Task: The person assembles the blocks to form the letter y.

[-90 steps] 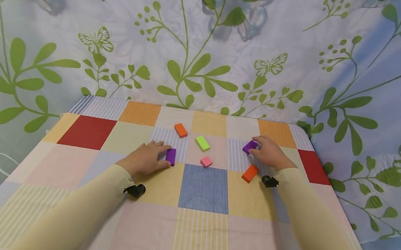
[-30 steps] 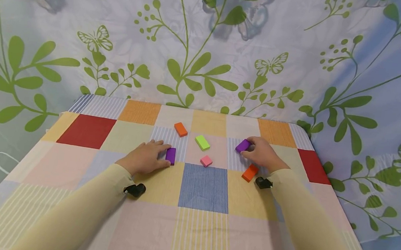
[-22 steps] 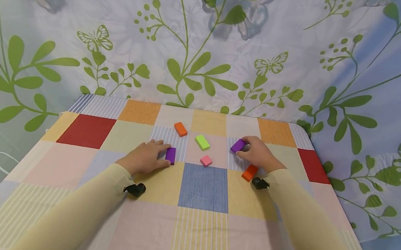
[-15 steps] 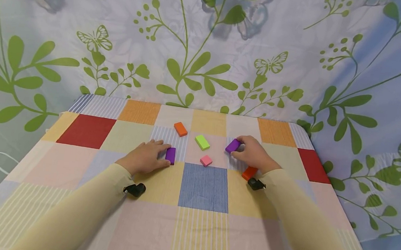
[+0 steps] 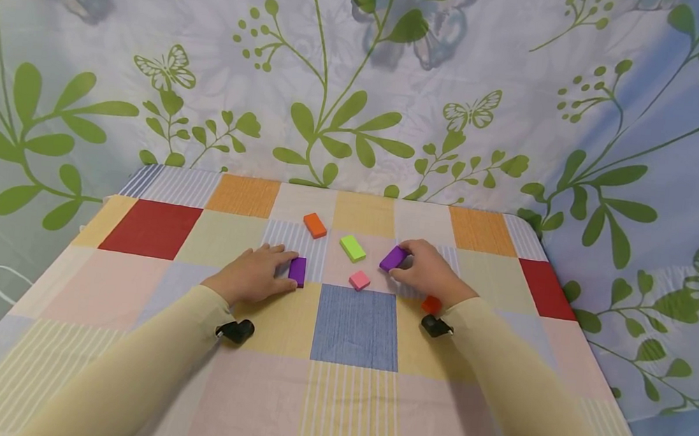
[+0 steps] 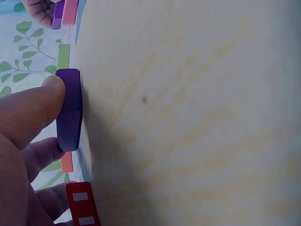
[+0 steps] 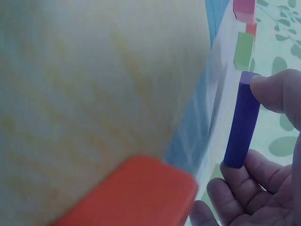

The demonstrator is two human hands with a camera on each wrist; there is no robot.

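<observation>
My left hand [image 5: 255, 273] rests on the cloth and pinches a small purple block [image 5: 297, 272] end to end between thumb and fingertip; the block shows large in the left wrist view. Farther right, my right hand [image 5: 431, 271] pinches a second purple block [image 5: 393, 258], thumb at one end and fingers at the other. That block stands just right of a lime-green block [image 5: 353, 248] and a short pink block [image 5: 359, 280]. Beside my left fingers, the left wrist view shows a red piece [image 6: 82, 203] with white marks, hidden in the head view.
An orange block [image 5: 315, 225] lies behind the left purple one. A red-orange block [image 5: 432, 304] sits under my right wrist, partly covered. The patchwork cloth [image 5: 356, 327] covers the table, and a leaf-patterned curtain [image 5: 210, 92] hangs behind.
My right hand has slid its purple block leftward along the cloth toward the green and pink blocks. Its wrist now covers more of the red-orange block. The left hand stays put.
</observation>
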